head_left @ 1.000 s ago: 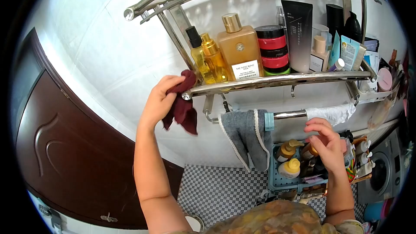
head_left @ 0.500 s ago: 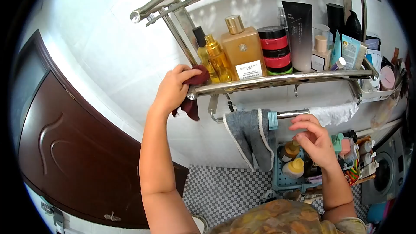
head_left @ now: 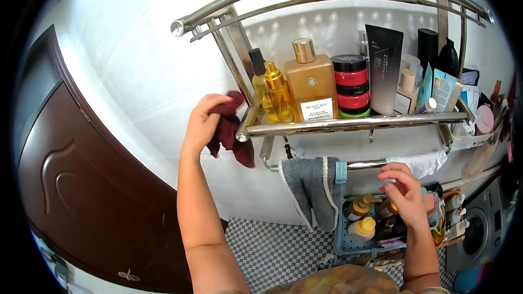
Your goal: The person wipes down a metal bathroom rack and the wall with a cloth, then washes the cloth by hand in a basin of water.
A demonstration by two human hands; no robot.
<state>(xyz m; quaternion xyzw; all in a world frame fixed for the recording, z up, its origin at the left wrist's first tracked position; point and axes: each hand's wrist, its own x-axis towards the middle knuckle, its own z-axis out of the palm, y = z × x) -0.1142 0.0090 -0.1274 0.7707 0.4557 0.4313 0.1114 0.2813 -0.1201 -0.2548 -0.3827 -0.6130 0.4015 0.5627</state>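
Note:
My left hand is closed on a dark red cloth, just left of the end of the metal wall rack. The cloth hangs down beside the rack's front bar. Closest to it on the shelf are a slim black-capped bottle, a gold spray bottle and a large amber bottle with a gold cap. My right hand holds nothing; its fingers are apart and curved, near the lower towel bar and a white cloth.
Red-and-black stacked jars, a dark tube and several small bottles stand along the shelf. A grey towel hangs below with a blue clip. Underneath is a blue basket of bottles. A brown door is at left, a washing machine at right.
My left hand and the cloth have come off the rack's front corner, slightly to the left. The view has shifted, so the rack sits lower. My right hand keeps its curved shape.

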